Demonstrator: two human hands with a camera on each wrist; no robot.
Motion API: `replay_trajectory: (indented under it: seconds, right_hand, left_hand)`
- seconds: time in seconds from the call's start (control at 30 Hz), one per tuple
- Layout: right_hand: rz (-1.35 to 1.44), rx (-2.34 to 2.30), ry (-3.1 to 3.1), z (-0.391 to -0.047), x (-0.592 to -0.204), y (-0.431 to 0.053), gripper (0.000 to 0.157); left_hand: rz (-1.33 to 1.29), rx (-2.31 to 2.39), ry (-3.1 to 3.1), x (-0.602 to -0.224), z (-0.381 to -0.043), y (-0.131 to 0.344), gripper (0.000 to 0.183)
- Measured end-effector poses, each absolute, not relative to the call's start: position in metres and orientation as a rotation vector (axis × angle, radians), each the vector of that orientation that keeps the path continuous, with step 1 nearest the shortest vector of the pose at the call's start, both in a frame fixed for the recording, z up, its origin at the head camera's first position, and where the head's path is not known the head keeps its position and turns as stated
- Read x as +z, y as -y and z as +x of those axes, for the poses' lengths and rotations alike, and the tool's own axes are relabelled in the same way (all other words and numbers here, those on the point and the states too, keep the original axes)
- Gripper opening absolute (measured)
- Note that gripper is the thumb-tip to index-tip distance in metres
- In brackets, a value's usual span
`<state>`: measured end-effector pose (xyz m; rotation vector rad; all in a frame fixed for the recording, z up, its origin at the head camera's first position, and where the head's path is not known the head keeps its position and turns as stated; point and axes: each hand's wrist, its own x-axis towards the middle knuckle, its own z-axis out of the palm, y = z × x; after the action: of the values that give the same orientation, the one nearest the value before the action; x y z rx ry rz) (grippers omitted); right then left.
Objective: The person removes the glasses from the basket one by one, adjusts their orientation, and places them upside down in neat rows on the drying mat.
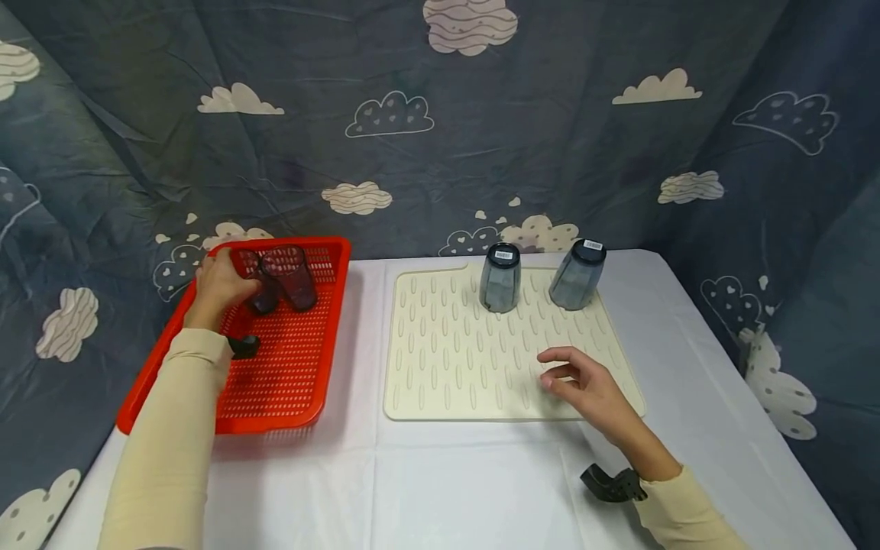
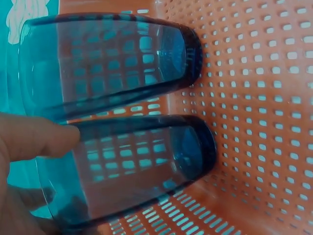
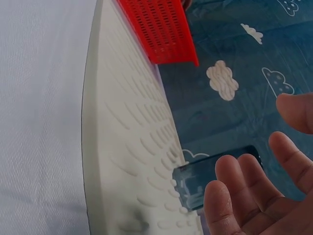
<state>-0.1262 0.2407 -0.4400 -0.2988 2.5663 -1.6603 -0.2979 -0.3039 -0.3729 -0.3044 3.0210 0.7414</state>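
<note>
In the head view my left hand is inside the red basket, at its far left part. Its thumb and fingers grip the rim end of a dark tinted drinking glass, thumb and fingers on opposite sides in the left wrist view. Beside it in the basket leans a second tinted glass, apart from the hand. My right hand hovers over the front right of a cream ribbed mat, fingers loosely bent and holding nothing. Two dark glasses, one and another, stand upside down at the mat's back.
A white-covered table carries the basket on the left and the mat on the right, with a strip of cloth between them. A dark cloud-print curtain hangs behind and at both sides. Each wrist wears a black camera mount.
</note>
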Motion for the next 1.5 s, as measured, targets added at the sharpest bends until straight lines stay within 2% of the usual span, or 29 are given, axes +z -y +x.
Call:
replay_trajectory:
  seconds: [0.2,0.87,1.1,1.5]
  right_hand:
    - [-0.292,-1.655,-2.570,-0.124,-0.440,-0.242,0.035]
    - [-0.322,-1.661,-2.543,-0.123,-0.443,-0.244,0.033]
    - [-0.318,-1.655,-2.536,-0.121,-0.442,-0.244,0.036]
    - [-0.315,-1.628,-2.562,-0.121,-0.438,-0.242,0.035]
  left_hand:
    - [-0.303,0.678,-2.997,-0.369,-0.296,0.305,0.087]
    - [-0.228,0.503,-2.881,-0.352,-0.295,0.302,0.095]
    - [-0.232,0.520,-2.907,-0.353,-0.287,0.306,0.086]
    - [-0.255,0.549,-2.963,-0.355,-0.278,0.310,0.083]
